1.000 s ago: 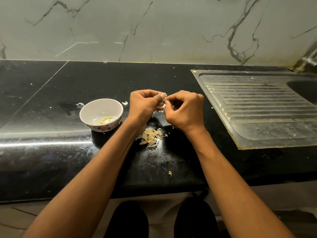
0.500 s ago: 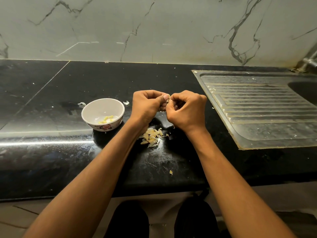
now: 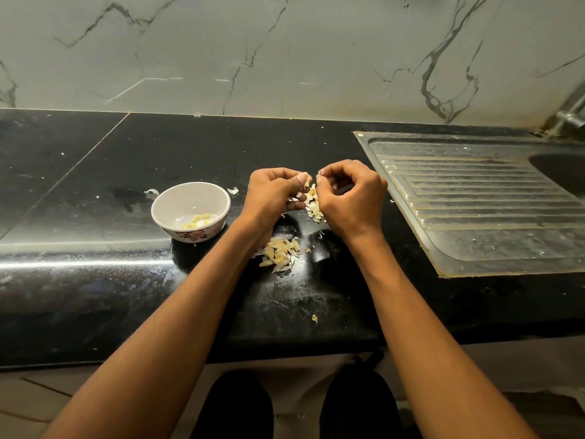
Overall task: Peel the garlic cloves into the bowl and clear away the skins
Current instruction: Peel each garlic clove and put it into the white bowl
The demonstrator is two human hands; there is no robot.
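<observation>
I see my left hand [image 3: 272, 193] and right hand [image 3: 351, 198], each grip pinching garlic skins [image 3: 311, 201]; bowl [image 3: 164, 213] left, skin pile [image 3: 280, 253] on the table [image 3: 95, 185] below

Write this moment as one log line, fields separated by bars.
step: peeling | left hand: pinches garlic clove | right hand: pulls its skin | bowl: some peeled cloves | skins pile: on counter
</observation>
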